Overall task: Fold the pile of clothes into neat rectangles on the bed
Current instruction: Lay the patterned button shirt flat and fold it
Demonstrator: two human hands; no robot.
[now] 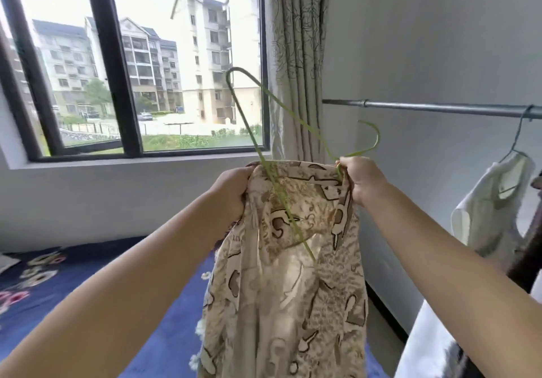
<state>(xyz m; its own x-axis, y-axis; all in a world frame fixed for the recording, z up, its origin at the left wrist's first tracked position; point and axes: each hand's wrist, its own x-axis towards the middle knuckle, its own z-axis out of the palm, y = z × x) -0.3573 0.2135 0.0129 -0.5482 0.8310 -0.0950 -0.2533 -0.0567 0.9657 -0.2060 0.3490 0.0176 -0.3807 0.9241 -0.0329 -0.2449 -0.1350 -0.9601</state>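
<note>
A beige patterned garment [287,283] hangs in front of me, above the blue flowered bed [88,283]. My left hand [231,192] grips its top left edge. My right hand [362,178] grips the top right edge together with a thin green wire hanger [252,131]. The hanger sticks up out of the garment, tilted, with its hook near the curtain; one arm of it runs down inside the cloth.
A metal clothes rail [425,107] runs along the right wall with a pale sleeveless top [492,207] on a hanger. More clothes [434,345] hang at the lower right. A window [140,63] and a curtain [296,63] are ahead.
</note>
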